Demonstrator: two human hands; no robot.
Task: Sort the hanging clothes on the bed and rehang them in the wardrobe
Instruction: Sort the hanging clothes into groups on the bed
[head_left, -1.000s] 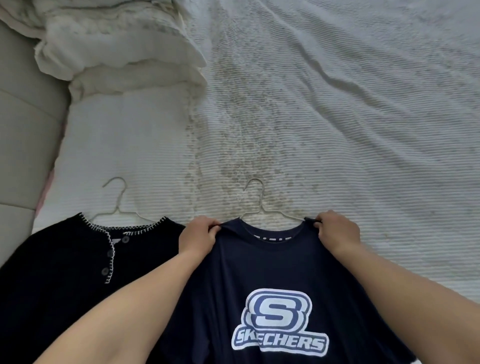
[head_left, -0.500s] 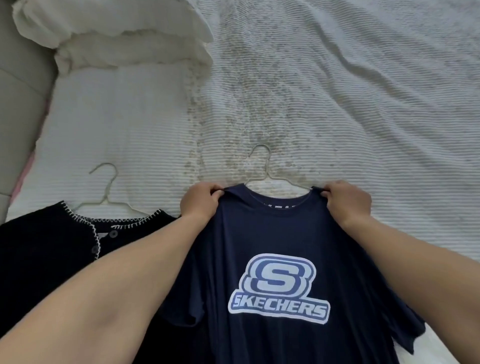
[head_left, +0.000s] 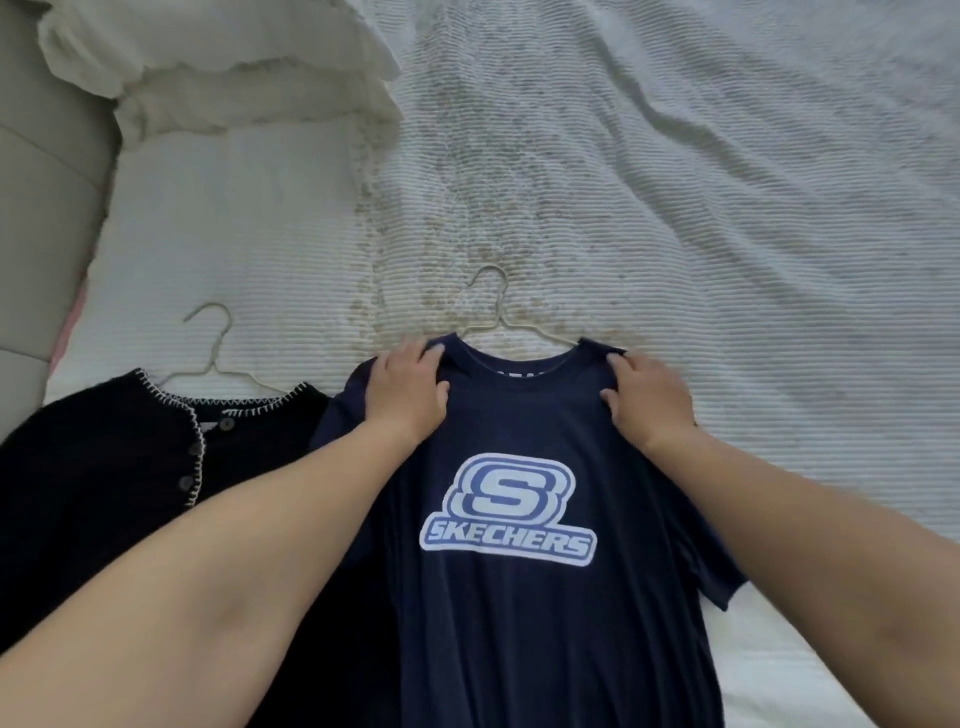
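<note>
A navy T-shirt (head_left: 524, 613) with a white and blue logo lies face up on the bed (head_left: 675, 208), on a thin wire hanger (head_left: 493, 306) whose hook points away from me. My left hand (head_left: 408, 392) rests flat on the shirt's left shoulder beside the collar. My right hand (head_left: 649, 397) lies on the right shoulder with its fingers spread. To the left lies a black cardigan (head_left: 104, 478) with white stitched edging, on a second wire hanger (head_left: 210, 343). The navy shirt's left sleeve overlaps the cardigan's edge.
White pillows (head_left: 218, 57) are stacked at the bed's far left, against a padded headboard (head_left: 36, 208). The ribbed white bedspread is stained down its middle and wrinkled on the right.
Both hands have gone from pinching the shirt's shoulders to lying flat on them. The shirt now lies flat on the bed with its left sleeve spread out.
</note>
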